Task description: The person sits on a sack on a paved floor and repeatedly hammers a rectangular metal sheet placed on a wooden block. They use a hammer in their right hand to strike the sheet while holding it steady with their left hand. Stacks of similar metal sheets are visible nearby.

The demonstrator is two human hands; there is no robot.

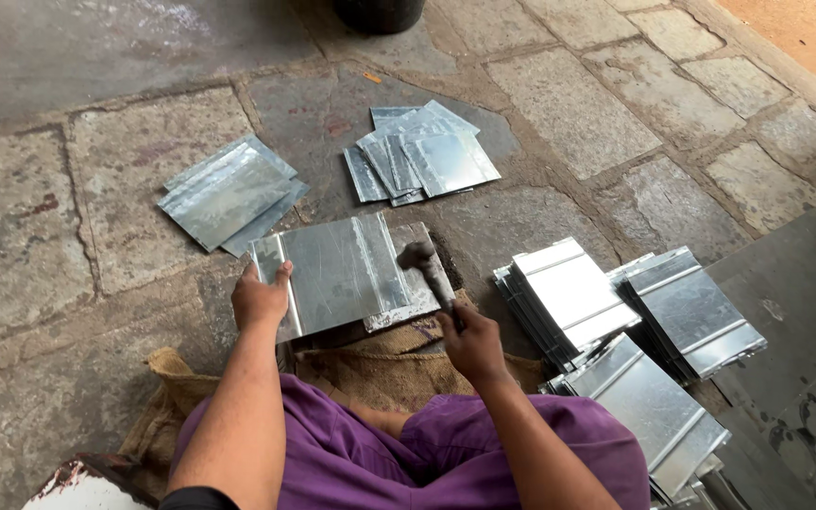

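Right hand (469, 342), fingers wrapped tight around the handle of a hammer (427, 269); the handle runs away from the person and slightly to the left, ending in a dark head that sits at the right edge of the metal sheet (337, 274). Left hand (259, 297), fingers pressed flat and close together on the sheet's near-left corner, thumb on top, pinning it down. The sheet lies between the two hands, its long axis running left to right, with folded seams crossing it front to back; the hammer head is over the seam at the sheet's right end, so the right hand is the nearer to that edge. The sheet rests on a block over burlap sacking (384, 364). Right of the sheet, stacks of ribbed panels (569, 293); beyond it, two loose piles of flat sheets (229, 194) (422, 156) on the stone floor (40, 217); whether the head touches the metal cannot be told
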